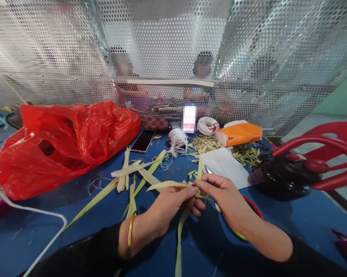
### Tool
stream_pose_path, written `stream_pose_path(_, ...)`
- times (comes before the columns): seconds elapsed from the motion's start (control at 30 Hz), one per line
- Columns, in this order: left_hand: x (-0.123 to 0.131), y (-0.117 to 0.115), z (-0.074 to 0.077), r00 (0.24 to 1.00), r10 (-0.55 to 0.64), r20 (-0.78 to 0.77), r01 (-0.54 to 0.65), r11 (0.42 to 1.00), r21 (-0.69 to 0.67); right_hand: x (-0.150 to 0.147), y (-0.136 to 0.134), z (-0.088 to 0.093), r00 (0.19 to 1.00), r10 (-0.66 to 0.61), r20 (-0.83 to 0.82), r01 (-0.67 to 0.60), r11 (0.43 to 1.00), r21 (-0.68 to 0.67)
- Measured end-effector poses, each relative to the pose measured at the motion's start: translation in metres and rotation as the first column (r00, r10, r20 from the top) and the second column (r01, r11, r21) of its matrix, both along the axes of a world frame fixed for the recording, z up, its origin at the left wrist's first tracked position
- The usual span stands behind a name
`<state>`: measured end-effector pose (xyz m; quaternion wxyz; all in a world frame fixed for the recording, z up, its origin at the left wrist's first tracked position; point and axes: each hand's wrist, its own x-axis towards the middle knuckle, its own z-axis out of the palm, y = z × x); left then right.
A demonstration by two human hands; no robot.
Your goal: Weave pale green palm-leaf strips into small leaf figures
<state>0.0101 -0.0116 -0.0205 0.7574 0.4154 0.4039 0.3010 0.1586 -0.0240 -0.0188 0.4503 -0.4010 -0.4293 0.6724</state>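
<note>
Both my hands meet over the table, working on pale green leaf strips [179,234]. My left hand [164,207], with a gold bangle at the wrist, pinches the strips where they cross. From the other side, the fingertips of my right hand [221,192] close on the same crossing. One strip end points left, another stands up, and a long one hangs toward me. The exact fold is hidden by my fingers. More loose strips [97,204] lie left of my hands. A red and yellow curved handle [252,207] shows partly under my right forearm.
A red plastic bag [84,138] fills the left, with a white cable [55,215] in front. Behind my hands are a phone [144,141], white thread [178,138], a ribbon spool [208,125], an orange packet [239,132] and paper [225,165]. A black kettle [283,177] stands right.
</note>
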Motion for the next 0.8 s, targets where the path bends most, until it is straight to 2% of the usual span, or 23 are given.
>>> stream_pose_path(0.13, 0.000, 0.000, 0.001, 1.000, -0.005, -0.012, 0.005, 0.999, -0.048, 0.001, 0.000, -0.001, 0.995, -0.077, 0.070, 0.074, 0.996, 0.041)
stream_pose_path(0.3, 0.000, 0.002, 0.003, 0.998, -0.060, 0.003, 0.060, 0.998, 0.030, 0.003, 0.001, -0.005, 0.943, -0.210, 0.258, 0.167, 0.970, 0.178)
stream_pose_path(0.53, 0.000, 0.001, 0.006, 0.995, -0.097, -0.012, 0.097, 0.995, -0.013, 0.002, 0.000, -0.012, 0.935, -0.249, 0.252, 0.201, 0.958, 0.204)
stream_pose_path(0.63, 0.001, 0.000, 0.003, 0.997, -0.068, -0.025, 0.066, 0.997, -0.049, 0.004, 0.002, -0.011, 0.925, -0.221, 0.310, 0.159, 0.964, 0.212)
stream_pose_path(0.7, 0.002, 0.000, 0.001, 0.999, -0.037, -0.039, 0.035, 0.998, -0.047, 0.008, 0.005, -0.006, 0.878, -0.214, 0.428, 0.102, 0.957, 0.270)
stream_pose_path(0.73, 0.002, 0.000, 0.000, 0.998, -0.031, -0.049, 0.029, 0.999, -0.040, 0.011, 0.006, -0.003, 0.827, -0.254, 0.502, 0.091, 0.941, 0.327)
stream_pose_path(0.8, 0.002, 0.000, -0.001, 0.995, -0.047, -0.091, 0.045, 0.999, -0.019, 0.016, 0.008, 0.004, 0.675, -0.414, 0.611, 0.091, 0.868, 0.488)
